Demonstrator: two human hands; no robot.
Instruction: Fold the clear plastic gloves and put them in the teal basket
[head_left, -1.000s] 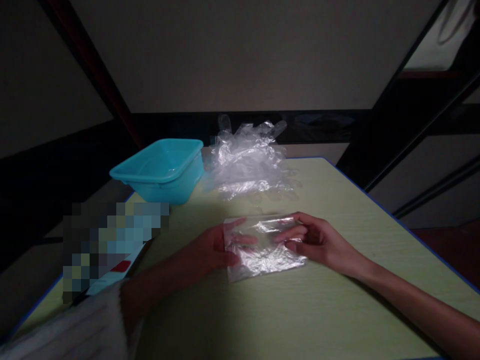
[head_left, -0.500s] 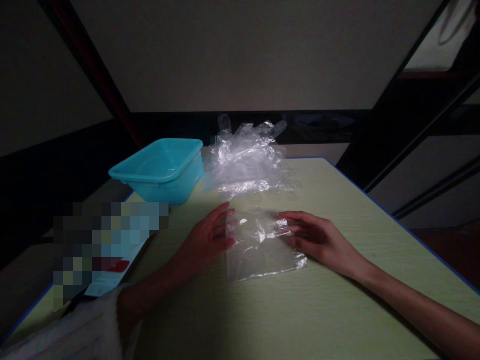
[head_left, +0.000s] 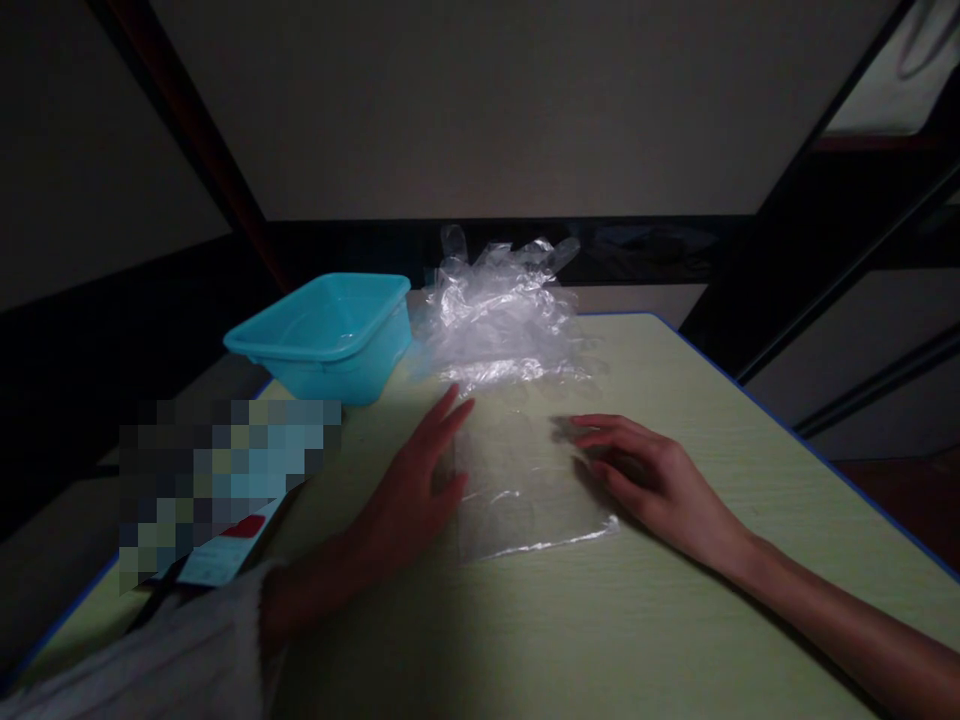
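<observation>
A clear disposable plastic glove lies flat on the table between my hands, its bottom edge catching the light. My left hand is at its left edge, fingers spread, the thumb and fingertips at or just over the film. To the right, my right hand hovers low with curved fingers apart and nothing between them. Beyond the glove sits a crumpled heap of clear plastic gloves, some fingers sticking up.
A turquoise plastic basin stands at the back left of the table, beside the glove heap. Nearer on the left lies a flat item, mostly blurred out, with a red patch. Dark-framed panels rise behind the table.
The glove has gone from raised and rumpled between my hands to lying flat. My fingers have spread, and the right hand has drawn slightly away to the right.
</observation>
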